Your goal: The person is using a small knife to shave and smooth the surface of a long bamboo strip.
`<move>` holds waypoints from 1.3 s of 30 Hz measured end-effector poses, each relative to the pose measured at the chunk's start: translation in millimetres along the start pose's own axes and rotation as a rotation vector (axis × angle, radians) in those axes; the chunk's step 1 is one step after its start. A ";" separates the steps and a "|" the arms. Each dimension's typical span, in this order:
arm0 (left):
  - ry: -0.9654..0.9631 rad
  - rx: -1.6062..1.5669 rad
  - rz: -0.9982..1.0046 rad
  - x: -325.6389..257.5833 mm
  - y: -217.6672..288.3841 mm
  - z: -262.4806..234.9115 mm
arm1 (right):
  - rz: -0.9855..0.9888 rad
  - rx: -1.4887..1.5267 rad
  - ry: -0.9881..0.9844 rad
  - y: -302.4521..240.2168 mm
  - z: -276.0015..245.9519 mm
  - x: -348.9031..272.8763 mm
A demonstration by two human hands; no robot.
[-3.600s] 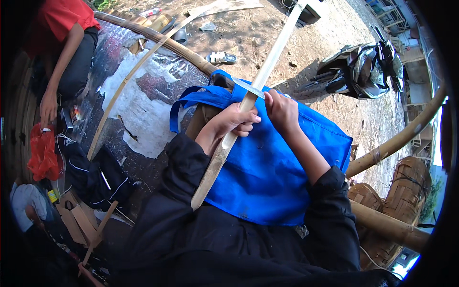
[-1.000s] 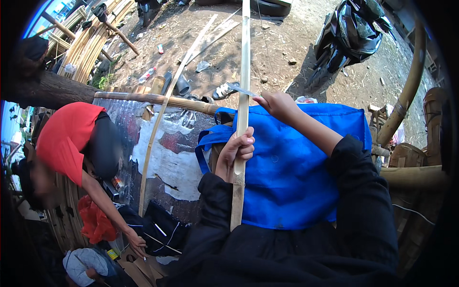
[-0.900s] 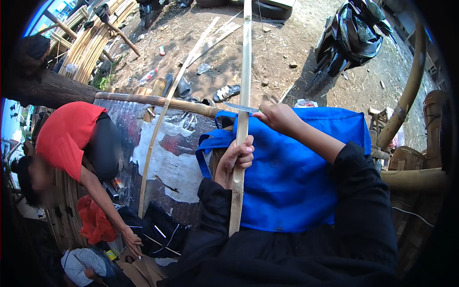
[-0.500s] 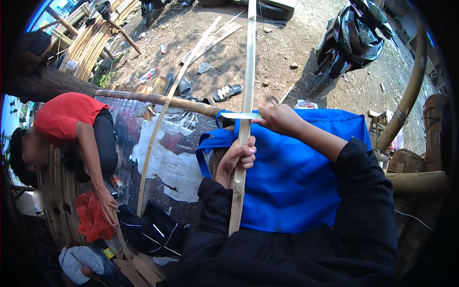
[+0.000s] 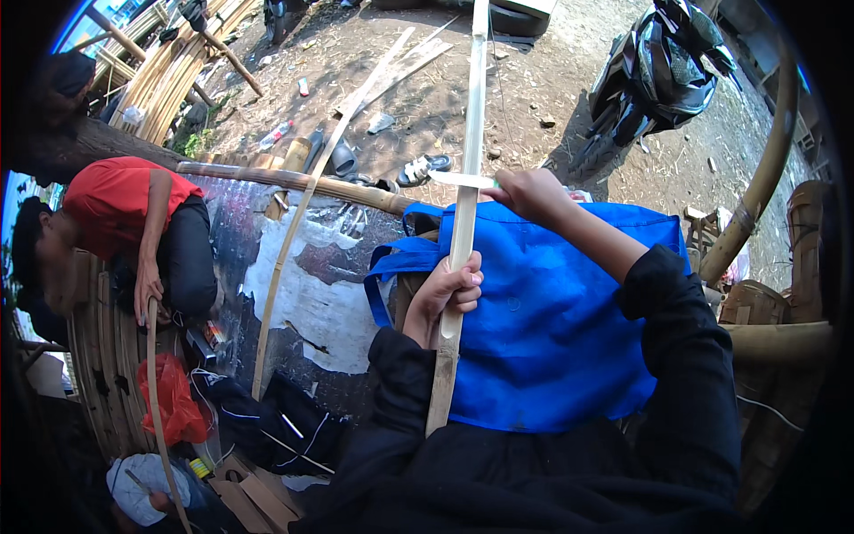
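My left hand is wrapped round a long split bamboo strip, which runs from my lap up past the top of the picture. In my right hand is the handle of a knife. The pale blade lies crosswise over the strip, some way above my left hand. Under both forearms a blue cloth bag covers my lap, its strap hanging beside my left wrist. The lower end of the strip rests against my dark clothing.
A person in a red shirt sits at the left, a hand on a thin bamboo strip. Another strip leans across the worn platform. Sandals lie beyond the bamboo rail; a motorbike stands far right.
My right hand has pushed the knife farther up the bamboo strip, away from me. My left hand keeps its grip. The person at the left has drawn an arm back and raised the thin strip.
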State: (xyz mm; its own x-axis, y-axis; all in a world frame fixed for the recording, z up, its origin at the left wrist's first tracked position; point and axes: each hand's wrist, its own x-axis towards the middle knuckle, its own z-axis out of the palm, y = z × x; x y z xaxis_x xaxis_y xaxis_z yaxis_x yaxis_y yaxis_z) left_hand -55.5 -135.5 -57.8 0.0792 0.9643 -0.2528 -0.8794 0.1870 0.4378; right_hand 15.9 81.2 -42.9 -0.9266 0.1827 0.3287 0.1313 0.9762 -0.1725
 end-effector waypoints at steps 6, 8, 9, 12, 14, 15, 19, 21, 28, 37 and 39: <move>0.019 0.071 -0.043 4.7 -3.6 -2.0 | 0.137 0.038 -0.086 4.5 -4.6 2.2; 0.031 0.062 -0.035 2.2 -3.7 -3.8 | -0.020 0.089 -0.180 -23.8 -5.3 -8.5; 0.039 0.066 -0.031 1.7 -3.7 -4.4 | -0.108 0.100 -0.249 -32.5 -8.3 -10.0; 0.052 0.105 -0.037 4.2 -4.6 -2.5 | -0.039 -0.063 -0.193 -12.0 -14.0 4.3; 0.037 0.108 -0.048 5.5 -8.6 2.3 | 0.132 -0.149 -0.142 20.5 -15.9 19.7; 0.035 0.108 -0.051 5.5 -7.8 1.7 | 0.214 -0.161 -0.173 27.0 -18.3 26.1; -0.025 0.032 -0.045 5.3 -9.3 -11.2 | 0.117 -0.059 -0.205 0.9 -19.6 14.3; -0.030 0.029 -0.031 3.2 -8.0 -14.7 | -0.068 0.039 -0.325 -33.6 -20.1 1.0; -0.031 0.056 -0.031 10.0 -9.5 -7.9 | 0.129 -0.221 -0.043 22.7 -13.8 10.3; -0.019 0.009 -0.033 1.9 -3.1 -14.4 | -0.089 -0.078 -0.206 -22.2 -18.4 -5.9; -0.006 0.064 -0.034 6.8 -4.6 -9.3 | 0.015 -0.168 -0.124 3.8 -15.0 0.4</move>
State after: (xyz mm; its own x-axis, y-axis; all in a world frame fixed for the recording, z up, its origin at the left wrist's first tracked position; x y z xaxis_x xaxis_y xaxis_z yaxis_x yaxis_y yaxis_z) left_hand -55.3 -131.6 -69.5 0.1117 0.9581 -0.2636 -0.8446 0.2313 0.4829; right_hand 21.3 86.7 -29.6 -0.9590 0.1917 0.2085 0.1927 0.9811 -0.0158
